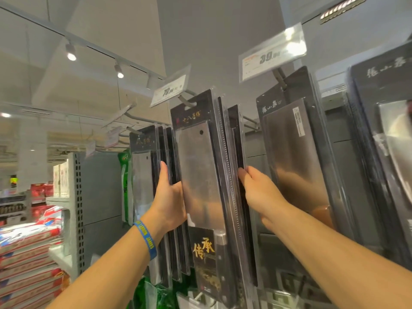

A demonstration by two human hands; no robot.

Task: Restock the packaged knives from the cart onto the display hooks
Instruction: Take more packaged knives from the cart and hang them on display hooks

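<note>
A packaged cleaver (pixel 201 166) in a black card with gold characters hangs at the front of a display hook (pixel 188 101), with more packs behind it. My left hand (pixel 170 197) grips its left edge, thumb on the front. My right hand (pixel 258 190) holds the right edge of the packs behind it, fingers curled round the back. The cart is out of view.
More packaged cleavers hang on the hook to the left (pixel 147 166) and to the right (pixel 296 157). Price tags (pixel 270 56) stick out above the hooks. Stacked bags (pixel 29 248) and a shelf upright (pixel 77 208) stand at lower left.
</note>
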